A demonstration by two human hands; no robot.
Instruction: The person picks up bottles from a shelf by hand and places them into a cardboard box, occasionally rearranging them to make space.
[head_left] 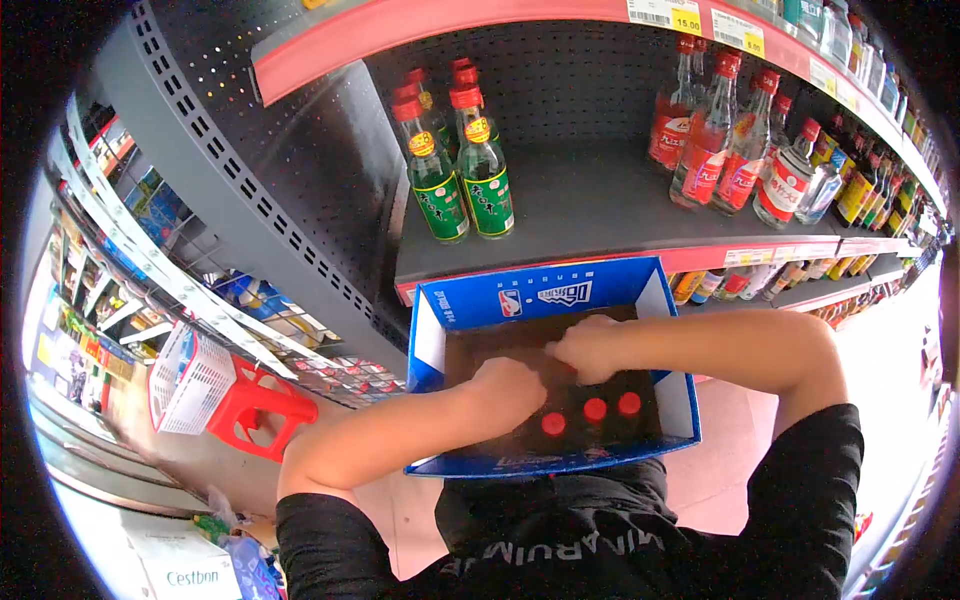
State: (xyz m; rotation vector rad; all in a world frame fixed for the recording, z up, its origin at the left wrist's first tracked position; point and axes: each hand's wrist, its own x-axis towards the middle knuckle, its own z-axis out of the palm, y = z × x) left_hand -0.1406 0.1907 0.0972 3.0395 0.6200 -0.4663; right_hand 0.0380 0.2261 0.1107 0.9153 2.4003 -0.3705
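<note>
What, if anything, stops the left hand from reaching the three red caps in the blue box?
Probably nothing, so yes. The left hand is inside the open blue box, right beside the nearest of the red caps, with nothing visible between them.

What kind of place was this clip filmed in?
A shop, probably a supermarket drinks aisle: price tags on the shelf edge, rows of green bottles and clear bottles, and an open blue carton.
</note>
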